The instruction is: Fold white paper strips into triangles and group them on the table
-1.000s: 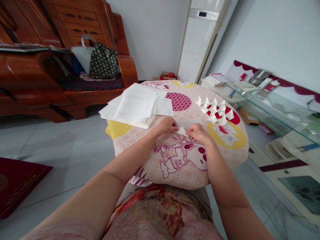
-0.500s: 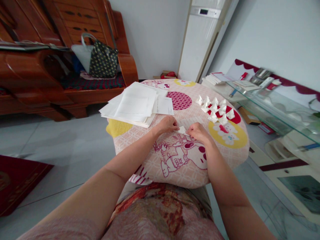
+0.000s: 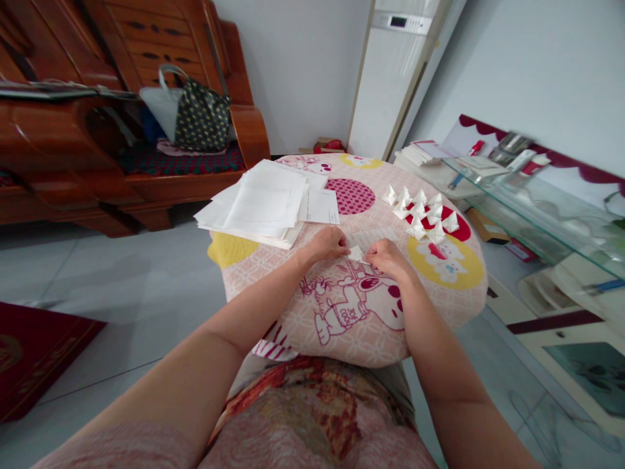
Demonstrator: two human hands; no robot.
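A small folded white paper (image 3: 356,253) lies between my two hands, low over the patterned tablecloth (image 3: 293,299). My left hand (image 3: 330,243) pinches its left side, fingers closed. On its right side my right hand (image 3: 387,256) grips the edge, fingers curled in. A printed paper sheet (image 3: 374,236) lies flat just beyond my hands. Several folded paper shapes with pointed tips (image 3: 420,213) stand in rows at the right of the table. To the left rests a stack of white paper sheets (image 3: 266,198), loosely piled.
A glass-topped cabinet (image 3: 551,208) with papers and small items stands close on the right. At the back left is a wooden bench (image 3: 195,189) with a dotted bag (image 3: 201,120). A tall white air conditioner (image 3: 390,78) stands behind the table. A dark red box (image 3: 43,358) is on the floor.
Almost nothing differs. Both hands stay at the folded paper in the same place, with only a very slight shift of its flap.
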